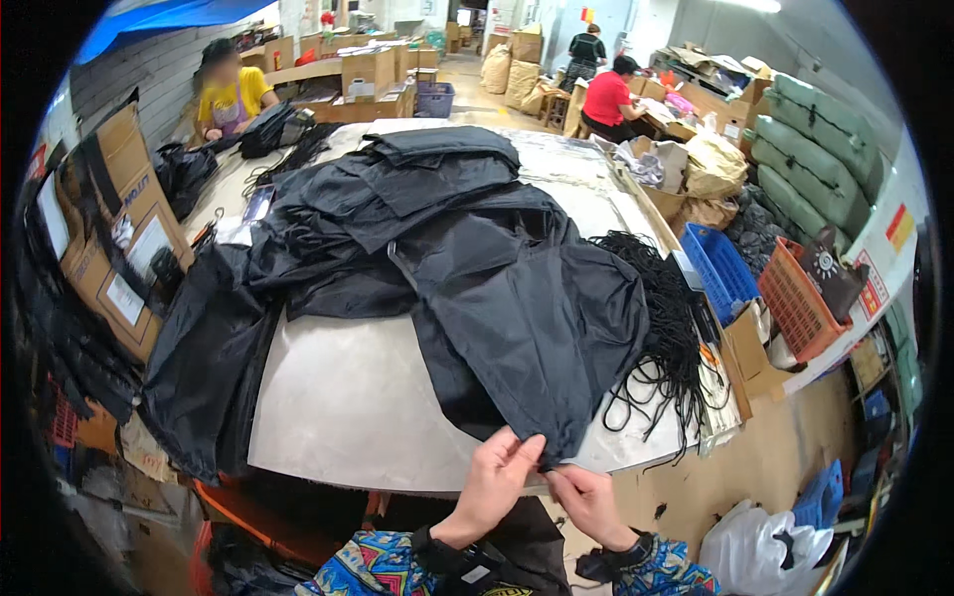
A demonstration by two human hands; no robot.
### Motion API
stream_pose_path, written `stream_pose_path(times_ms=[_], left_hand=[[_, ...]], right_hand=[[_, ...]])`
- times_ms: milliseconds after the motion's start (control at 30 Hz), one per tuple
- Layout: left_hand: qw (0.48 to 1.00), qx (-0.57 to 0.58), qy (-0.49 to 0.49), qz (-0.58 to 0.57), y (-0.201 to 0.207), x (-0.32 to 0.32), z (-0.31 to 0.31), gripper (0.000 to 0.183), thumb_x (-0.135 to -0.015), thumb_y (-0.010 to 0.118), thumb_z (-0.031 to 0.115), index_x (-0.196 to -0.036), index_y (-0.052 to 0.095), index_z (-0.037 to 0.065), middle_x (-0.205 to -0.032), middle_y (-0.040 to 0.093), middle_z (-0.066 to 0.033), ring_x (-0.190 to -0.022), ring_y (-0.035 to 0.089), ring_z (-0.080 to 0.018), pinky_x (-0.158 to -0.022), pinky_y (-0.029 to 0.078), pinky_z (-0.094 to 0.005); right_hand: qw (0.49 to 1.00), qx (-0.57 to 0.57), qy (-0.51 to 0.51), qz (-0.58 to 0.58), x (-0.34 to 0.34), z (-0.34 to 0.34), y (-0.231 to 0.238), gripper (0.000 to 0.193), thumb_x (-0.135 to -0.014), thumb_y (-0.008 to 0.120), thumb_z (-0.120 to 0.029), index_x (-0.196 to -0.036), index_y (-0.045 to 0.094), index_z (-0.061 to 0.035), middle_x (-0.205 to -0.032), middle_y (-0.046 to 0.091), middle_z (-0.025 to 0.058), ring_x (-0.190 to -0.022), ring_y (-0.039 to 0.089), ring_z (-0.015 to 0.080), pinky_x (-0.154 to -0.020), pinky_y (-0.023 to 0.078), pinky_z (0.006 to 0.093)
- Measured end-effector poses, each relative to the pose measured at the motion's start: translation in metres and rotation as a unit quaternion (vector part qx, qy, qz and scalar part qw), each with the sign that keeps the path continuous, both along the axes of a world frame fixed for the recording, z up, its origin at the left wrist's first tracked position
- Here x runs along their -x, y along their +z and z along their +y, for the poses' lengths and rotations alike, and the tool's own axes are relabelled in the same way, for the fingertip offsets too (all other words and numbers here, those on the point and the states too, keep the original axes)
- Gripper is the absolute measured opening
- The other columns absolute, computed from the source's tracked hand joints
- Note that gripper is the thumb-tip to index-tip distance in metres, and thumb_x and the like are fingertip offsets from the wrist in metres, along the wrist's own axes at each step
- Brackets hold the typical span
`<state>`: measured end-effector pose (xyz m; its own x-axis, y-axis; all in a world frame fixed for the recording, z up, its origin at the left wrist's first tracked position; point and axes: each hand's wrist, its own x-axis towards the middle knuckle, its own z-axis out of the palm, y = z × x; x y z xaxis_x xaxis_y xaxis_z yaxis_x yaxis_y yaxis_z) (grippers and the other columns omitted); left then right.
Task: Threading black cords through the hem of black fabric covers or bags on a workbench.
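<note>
Both of my hands meet at the near corner of a thin black fabric piece (527, 318), just past the table's front edge. My left hand (492, 487) is closed, pinching the corner between thumb and fingers. Close beside it, my right hand (594, 505) is closed too, its fingertips pressed together at the same corner; whether a cord end lies between them is too small to tell. The piece runs back up onto a heap of black fabric (338, 209) across the table. A bundle of black cords (671, 348) hangs over the right side.
The pale table (348, 407) shows in front. Left stands a cardboard box (129, 219) with black straps. On the right are a blue crate (717, 268), an orange crate (803, 298) and green bales (815, 149). A white plastic bag (760, 546) lies low right. Several people work farther back.
</note>
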<state>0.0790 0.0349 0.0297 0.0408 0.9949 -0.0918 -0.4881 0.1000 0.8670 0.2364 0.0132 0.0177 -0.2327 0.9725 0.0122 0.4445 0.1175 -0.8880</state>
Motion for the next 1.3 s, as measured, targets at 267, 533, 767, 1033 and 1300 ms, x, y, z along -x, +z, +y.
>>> stream_pose_path(times_ms=[267, 533, 767, 1033, 1300], left_hand=[[0.735, -0.334, 0.093, 0.582, 0.000, 0.030, 0.013, 0.013, -0.082, 0.054, 0.002, -0.095, 0.056, 0.002, -0.062, 0.058, -0.0151, -0.055, 0.061, -0.0302, -0.048, 0.046, -0.0383], [0.377, -0.273, -0.120, 0.877, -0.035, 0.085, 0.023, 0.007, -0.070, 0.061, 0.009, -0.075, 0.064, 0.013, -0.059, 0.061, -0.0059, -0.061, 0.064, -0.0198, -0.053, 0.047, -0.0311], [0.532, -0.243, -0.090, 0.806, -0.047, 0.148, 0.052, 0.014, -0.067, 0.059, 0.000, -0.080, 0.064, 0.002, -0.078, 0.062, -0.0177, -0.078, 0.061, -0.0359, -0.071, 0.049, -0.0438], [0.746, -0.184, -0.014, 0.640, -0.059, 0.113, -0.011, 0.033, -0.067, 0.054, -0.007, -0.099, 0.061, -0.001, -0.090, 0.060, -0.0251, -0.085, 0.055, -0.0443, -0.072, 0.046, -0.0454], [0.958, 0.063, -0.120, 0.252, -0.053, 0.033, -0.065, 0.024, -0.085, 0.068, 0.016, -0.096, 0.062, -0.005, -0.092, 0.064, -0.0063, -0.078, 0.059, -0.0092, -0.067, 0.048, -0.0221]], right_hand=[[0.883, -0.386, -0.196, 0.184, 0.008, 0.065, 0.109, 0.038, -0.100, 0.041, -0.022, -0.122, 0.050, 0.0072, -0.103, 0.065, 0.0108, -0.095, 0.057, 0.0153, -0.087, 0.041, 0.0303], [0.740, -0.279, -0.419, 0.446, -0.108, 0.046, 0.039, 0.027, -0.099, 0.046, -0.021, -0.112, 0.056, 0.0003, -0.071, 0.056, 0.0006, -0.063, 0.051, 0.0098, -0.068, 0.047, 0.0258], [0.722, -0.244, -0.523, 0.383, -0.368, -0.062, -0.018, 0.029, -0.096, 0.049, -0.022, -0.119, 0.056, -0.0043, -0.068, 0.038, -0.0075, -0.049, 0.029, 0.0017, -0.041, 0.023, 0.0175], [0.929, 0.203, -0.193, 0.240, -0.096, -0.010, -0.022, 0.026, -0.097, 0.049, -0.024, -0.106, 0.062, -0.0029, -0.062, 0.040, -0.0074, -0.050, 0.036, 0.0011, -0.042, 0.028, 0.0183], [0.973, 0.176, -0.024, 0.151, -0.026, -0.008, -0.056, 0.028, -0.099, 0.048, -0.026, -0.109, 0.063, -0.0043, -0.066, 0.047, -0.0056, -0.057, 0.042, 0.0028, -0.050, 0.034, 0.0191]])
